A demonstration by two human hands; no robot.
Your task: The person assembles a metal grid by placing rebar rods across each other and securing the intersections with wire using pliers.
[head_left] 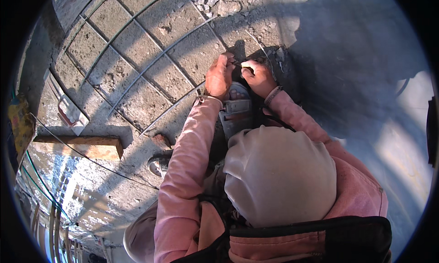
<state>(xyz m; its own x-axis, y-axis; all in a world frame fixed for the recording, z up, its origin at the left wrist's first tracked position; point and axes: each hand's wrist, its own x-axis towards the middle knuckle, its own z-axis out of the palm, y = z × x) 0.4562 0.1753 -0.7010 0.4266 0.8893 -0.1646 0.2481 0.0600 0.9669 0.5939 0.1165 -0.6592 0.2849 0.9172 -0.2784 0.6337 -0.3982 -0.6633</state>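
Observation:
My left hand [220, 75] is closed by the near right corner of a steel rebar mesh [161, 53] lying on rough concrete. Close beside it, my right hand [259, 78] is closed in a pinch, thumb against the curled fingers. A thin dark strand seems to show in the narrow gap between the hands, but what either one grips is too small to make out. A loose bent wire [261, 47] rises just beyond my right hand. My sandalled foot [238, 96] is under my wrists.
A finishing trowel [68, 111] and a wooden beam [78, 147] lie to the left, with a black cable [87, 154] crossing the beam. Broken stones [227, 7] are heaped at the far side. A smooth grey surface [366, 71] spreads to the right.

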